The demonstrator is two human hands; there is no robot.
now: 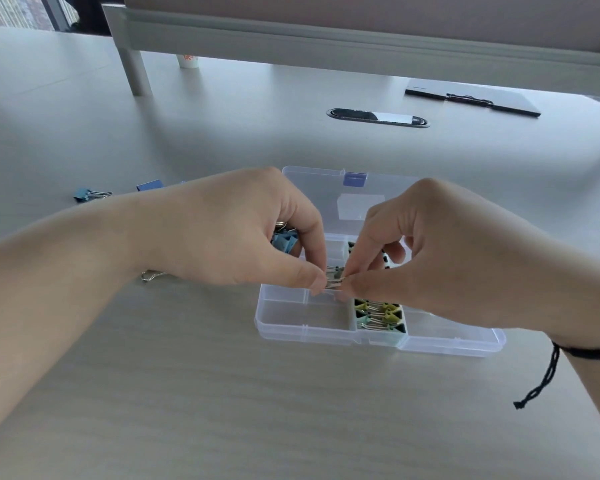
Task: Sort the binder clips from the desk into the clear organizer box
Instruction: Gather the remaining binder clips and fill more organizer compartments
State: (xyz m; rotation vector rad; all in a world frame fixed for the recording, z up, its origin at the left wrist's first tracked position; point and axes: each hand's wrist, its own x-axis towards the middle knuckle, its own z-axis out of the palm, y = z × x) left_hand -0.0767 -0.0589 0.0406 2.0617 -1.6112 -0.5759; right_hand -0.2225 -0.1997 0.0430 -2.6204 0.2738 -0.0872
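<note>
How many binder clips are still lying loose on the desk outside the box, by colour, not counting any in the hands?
Blue clips: 2, one far left and one beside it, partly hidden by the left arm.
Colour hidden: 1, only its wire handle shows under the left wrist.
Total: 3 in view; others may be hidden.

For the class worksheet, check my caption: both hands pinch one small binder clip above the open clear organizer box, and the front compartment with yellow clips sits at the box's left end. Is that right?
One detail is wrong. The head view shows the yellow binder clips in a front compartment near the middle of the clear organizer box, not at its left end; the front-left compartment holds no clips. The left hand and right hand do pinch one small binder clip above the open box.
</note>
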